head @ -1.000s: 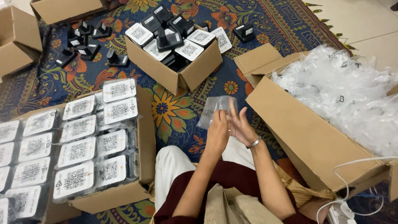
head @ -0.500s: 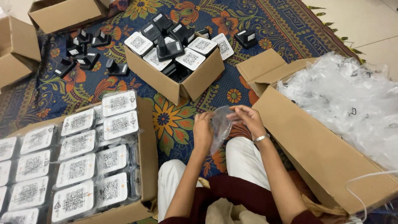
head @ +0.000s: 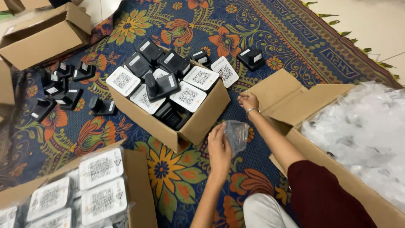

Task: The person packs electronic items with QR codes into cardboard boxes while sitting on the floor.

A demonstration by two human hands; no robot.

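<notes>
My left hand (head: 220, 147) holds a small clear plastic bag (head: 237, 134) low over the patterned rug, just in front of a cardboard box (head: 192, 126) piled with black devices and white square coded plates. My right hand (head: 248, 101) reaches forward beside that box's right corner, fingers curled, near a white plate (head: 224, 71) leaning on the box's far side. Whether it touches anything I cannot tell. A metal bangle sits on the right wrist.
A large carton (head: 320, 95) full of clear bags stands at right with its flaps open. At lower left is a carton (head: 137, 185) of bagged white plates. Loose black devices (head: 63, 90) lie on the rug at left, another (head: 251, 58) beyond the box. More cartons (head: 46, 36) sit at upper left.
Both hands were together on the bag near my lap. Now the right hand has let go and stretched forward to the device box, and the left hand moved forward with the bag.
</notes>
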